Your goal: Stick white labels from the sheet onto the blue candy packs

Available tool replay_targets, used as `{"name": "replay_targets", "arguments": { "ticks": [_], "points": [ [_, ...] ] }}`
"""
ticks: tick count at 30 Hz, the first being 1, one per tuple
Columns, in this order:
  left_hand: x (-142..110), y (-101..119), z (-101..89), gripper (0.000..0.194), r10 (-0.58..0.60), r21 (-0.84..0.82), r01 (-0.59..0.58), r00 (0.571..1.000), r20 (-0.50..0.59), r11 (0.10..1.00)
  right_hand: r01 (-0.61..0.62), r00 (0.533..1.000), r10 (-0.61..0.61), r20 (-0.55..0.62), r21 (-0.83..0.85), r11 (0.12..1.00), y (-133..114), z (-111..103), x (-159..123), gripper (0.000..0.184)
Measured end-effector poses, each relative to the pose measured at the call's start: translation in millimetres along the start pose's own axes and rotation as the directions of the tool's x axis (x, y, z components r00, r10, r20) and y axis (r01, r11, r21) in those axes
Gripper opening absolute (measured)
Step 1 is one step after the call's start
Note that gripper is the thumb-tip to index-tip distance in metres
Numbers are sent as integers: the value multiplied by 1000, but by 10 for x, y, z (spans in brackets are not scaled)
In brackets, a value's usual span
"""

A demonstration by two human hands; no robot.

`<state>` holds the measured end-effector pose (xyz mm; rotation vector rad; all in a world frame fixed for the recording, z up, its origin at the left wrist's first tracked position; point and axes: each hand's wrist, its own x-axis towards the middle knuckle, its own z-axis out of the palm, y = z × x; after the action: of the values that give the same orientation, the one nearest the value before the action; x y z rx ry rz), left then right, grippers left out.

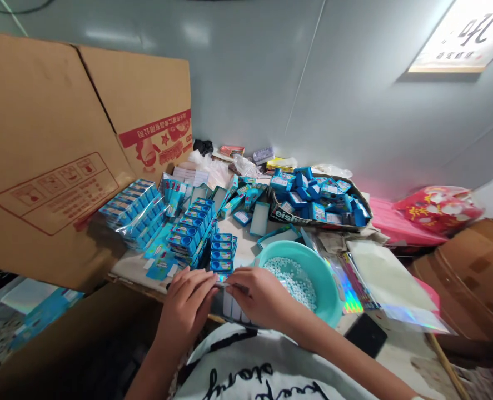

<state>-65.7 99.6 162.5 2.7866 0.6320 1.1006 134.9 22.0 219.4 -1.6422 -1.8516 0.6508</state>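
Observation:
My left hand and my right hand meet low in the middle, both pinched on a small open blue tin with pale compartments held close to my chest. Just right of my right hand stands a teal bowl of small white pellets. Ahead of my hands lie stacks of closed blue tins and rows of them.
A large cardboard box stands at the left. A tray of loose blue tins sits at the back right. Holographic bags and a black phone lie to the right, a red bag beyond.

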Motion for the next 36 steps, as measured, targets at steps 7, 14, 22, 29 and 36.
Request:
{"name": "replay_targets", "arguments": {
  "ticks": [7, 14, 22, 29, 36],
  "points": [
    [-39, -24, -34, 39, 86, -2, -86, 996, -5, 996, -1, 1000, 2, 12, -3, 1000, -25, 16, 3, 18],
    [-93, -39, -57, 36, 125, -47, -125, 992, -11, 991, 8, 1000, -8, 18, 10, 1000, -24, 53, 3, 17],
    [-120, -56, -66, 41, 108, -27, -107, 994, 34, 994, 16, 998, -13, 58, -51, 999, -97, 30, 26, 18],
    [-137, -49, -112, 43, 99, -17, -99, 995, 3, 995, 42, 996, -36, 80, -76, 996, -141, 28, 37, 19],
    [-135, -48, -70, 39, 82, -8, -81, 997, 17, 997, 72, 995, -63, 74, -130, 989, -93, 88, 46, 19]
  ]
}}
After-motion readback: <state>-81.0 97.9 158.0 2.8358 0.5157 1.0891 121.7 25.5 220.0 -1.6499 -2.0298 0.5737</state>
